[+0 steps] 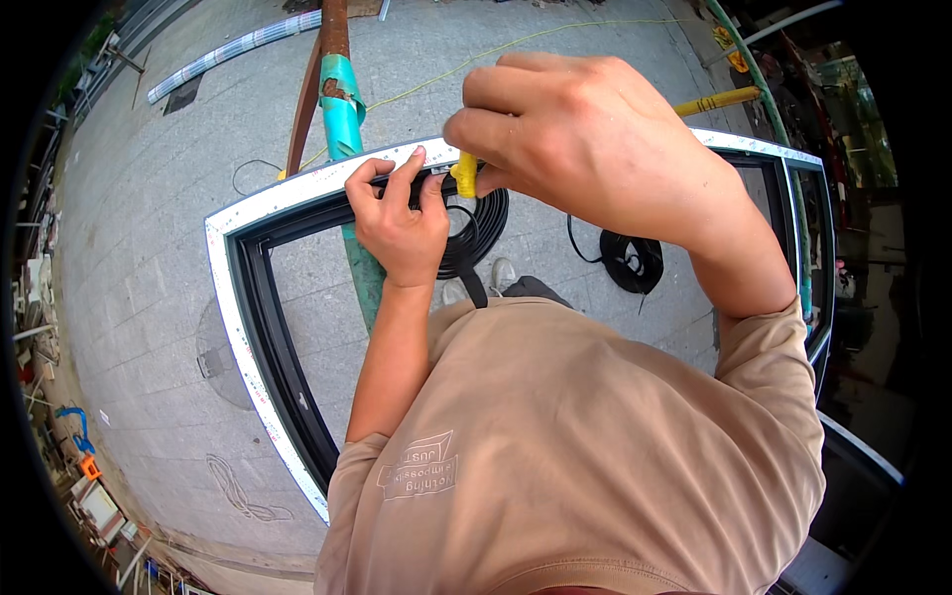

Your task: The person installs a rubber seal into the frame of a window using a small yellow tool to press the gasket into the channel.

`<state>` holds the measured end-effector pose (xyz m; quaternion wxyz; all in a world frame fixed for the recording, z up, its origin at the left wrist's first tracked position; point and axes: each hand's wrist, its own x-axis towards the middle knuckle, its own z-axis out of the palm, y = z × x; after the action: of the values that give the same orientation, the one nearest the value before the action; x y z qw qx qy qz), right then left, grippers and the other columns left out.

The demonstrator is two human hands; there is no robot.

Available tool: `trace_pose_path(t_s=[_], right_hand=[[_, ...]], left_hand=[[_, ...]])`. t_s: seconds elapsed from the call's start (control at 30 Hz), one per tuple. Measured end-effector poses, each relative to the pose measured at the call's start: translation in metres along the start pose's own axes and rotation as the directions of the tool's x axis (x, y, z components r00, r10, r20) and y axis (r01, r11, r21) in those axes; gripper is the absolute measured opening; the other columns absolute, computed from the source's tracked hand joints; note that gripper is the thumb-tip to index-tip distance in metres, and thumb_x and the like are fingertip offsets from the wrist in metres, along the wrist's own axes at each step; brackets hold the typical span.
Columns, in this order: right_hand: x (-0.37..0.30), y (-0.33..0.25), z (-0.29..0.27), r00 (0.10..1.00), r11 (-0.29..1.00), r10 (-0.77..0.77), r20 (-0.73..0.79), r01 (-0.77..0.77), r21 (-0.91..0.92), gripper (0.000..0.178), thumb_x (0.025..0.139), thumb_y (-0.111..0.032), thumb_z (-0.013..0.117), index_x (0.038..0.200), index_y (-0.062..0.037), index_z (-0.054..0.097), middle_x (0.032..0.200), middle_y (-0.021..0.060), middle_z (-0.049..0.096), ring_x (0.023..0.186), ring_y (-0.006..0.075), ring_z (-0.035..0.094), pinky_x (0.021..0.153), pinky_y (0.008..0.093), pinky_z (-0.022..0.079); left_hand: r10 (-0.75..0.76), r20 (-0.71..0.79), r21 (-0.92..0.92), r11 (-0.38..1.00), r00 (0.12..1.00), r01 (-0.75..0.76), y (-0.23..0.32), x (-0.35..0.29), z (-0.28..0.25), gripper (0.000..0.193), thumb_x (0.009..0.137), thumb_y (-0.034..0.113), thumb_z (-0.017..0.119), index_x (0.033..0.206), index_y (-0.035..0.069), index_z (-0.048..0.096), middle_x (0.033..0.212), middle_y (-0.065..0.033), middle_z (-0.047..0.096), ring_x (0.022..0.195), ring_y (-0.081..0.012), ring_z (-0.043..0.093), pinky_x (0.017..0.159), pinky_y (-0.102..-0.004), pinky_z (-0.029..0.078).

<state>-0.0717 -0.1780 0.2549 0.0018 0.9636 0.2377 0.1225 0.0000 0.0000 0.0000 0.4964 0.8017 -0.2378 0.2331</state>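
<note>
A large window frame [260, 367] with white film on its face and black inner channels lies level in front of me, around my body. My left hand [402, 233] grips the frame's far bar, its fingertips on the white face and its thumb at the inner edge. Beside it, my right hand [570, 134] is closed around a yellow-handled tool [466, 174] held upright against the inside of that bar. The tool's lower end is hidden, so its kind cannot be told. A small metallic piece [441, 170] shows by the left thumb.
Under the frame runs a support pipe with a green wrap [340, 109]. A coil of black strip [491, 223] and a smaller black coil [632, 262] are below. A yellow bar [716, 101] stands right. A wrapped long bundle [236, 52] and pale cord [238, 491] lie on the paving.
</note>
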Motion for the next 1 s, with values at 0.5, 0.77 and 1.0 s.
trace_pose_path(t_s=[0.5, 0.77, 1.0], right_hand=[[-0.005, 0.002, 0.007, 0.997, 0.903, -0.025, 0.067, -0.006, 0.429, 0.042, 0.093, -0.007, 0.092, 0.134, -0.0059, 0.082, 0.104, 0.0123, 0.081, 0.096, 0.037, 0.081, 0.081, 0.0491, 0.063], [-0.005, -0.001, 0.005, 0.998, 0.99, -0.002, -0.056, 0.009, 0.142, 0.027, 0.091, -0.015, 0.092, 0.115, -0.0052, 0.082, 0.107, 0.0135, 0.081, 0.099, 0.036, 0.083, 0.082, 0.0484, 0.065], [0.002, -0.01, 0.02, 0.987, 0.969, 0.158, 0.016, -0.158, 0.191, 0.022, 0.098, -0.015, 0.091, 0.118, -0.0111, 0.083, 0.095, 0.0092, 0.078, 0.089, 0.0319, 0.08, 0.071, 0.0448, 0.059]], left_hand=[[0.013, -0.016, 0.005, 1.0, 1.0, -0.013, 0.003, -0.004, 0.001, 0.046, 0.083, 0.009, 0.101, 0.127, 0.021, 0.094, 0.125, -0.008, 0.063, 0.104, -0.028, 0.069, 0.079, -0.0413, 0.058], [-0.01, 0.004, -0.01, 1.0, 1.0, 0.011, 0.003, -0.004, 0.0, 0.047, 0.081, 0.009, 0.101, 0.127, 0.021, 0.094, 0.125, -0.0079, 0.063, 0.107, -0.0285, 0.069, 0.082, -0.0414, 0.057], [0.02, -0.016, 0.021, 1.0, 1.0, -0.02, 0.0, -0.001, 0.002, 0.044, 0.082, 0.01, 0.101, 0.125, 0.021, 0.093, 0.126, -0.0077, 0.063, 0.106, -0.0287, 0.07, 0.081, -0.0416, 0.058]])
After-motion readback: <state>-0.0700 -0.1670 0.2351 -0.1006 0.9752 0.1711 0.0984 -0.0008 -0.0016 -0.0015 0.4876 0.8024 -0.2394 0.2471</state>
